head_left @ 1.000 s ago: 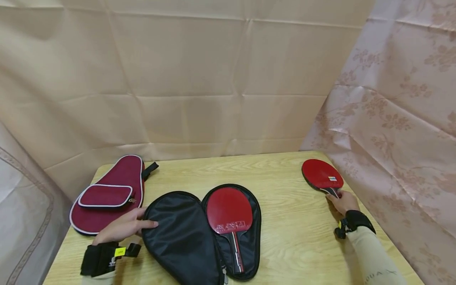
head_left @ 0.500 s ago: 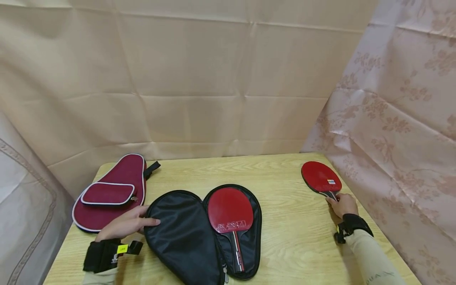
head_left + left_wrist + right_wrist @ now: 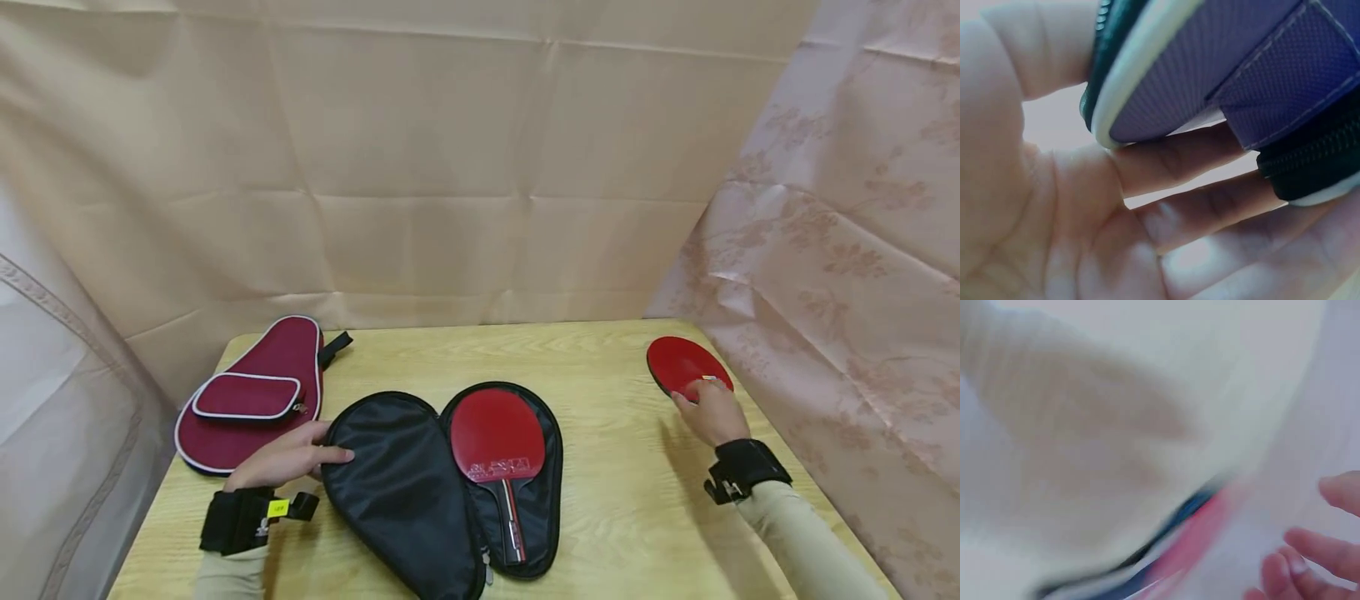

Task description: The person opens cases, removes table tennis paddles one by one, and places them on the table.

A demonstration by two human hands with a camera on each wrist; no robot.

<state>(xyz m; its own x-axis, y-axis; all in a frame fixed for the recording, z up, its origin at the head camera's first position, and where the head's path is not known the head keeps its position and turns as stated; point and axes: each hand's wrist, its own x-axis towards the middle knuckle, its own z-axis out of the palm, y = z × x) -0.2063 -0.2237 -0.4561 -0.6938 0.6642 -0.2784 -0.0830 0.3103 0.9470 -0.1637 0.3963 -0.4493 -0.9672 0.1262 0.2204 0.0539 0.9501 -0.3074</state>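
My left hand [image 3: 281,460] pinches the edge of the flap [image 3: 405,492] of an opened table tennis paddle case, its black lining facing up. In the left wrist view, the flap's outside [image 3: 1172,81] looks purple with white piping, above my fingers. A red paddle [image 3: 498,433] lies in the case's other half, handle toward me. On the right, a second red paddle [image 3: 678,358] lies on the table. My right hand [image 3: 716,414] hovers over its handle end, hiding the handle. The right wrist view shows loosely bent fingers [image 3: 1322,550] apart from the blurred paddle [image 3: 1191,544].
A maroon paddle case [image 3: 288,346] with a small zipped pocket [image 3: 247,396] and a black strap lies at the back left. The wooden table [image 3: 600,500] meets a beige cloth [image 3: 420,167] behind and a flowered cloth [image 3: 840,275] at the right.
My right hand has let go of the right paddle's handle and lifted off it. The left hand still holds the flap; the view has shifted slightly.
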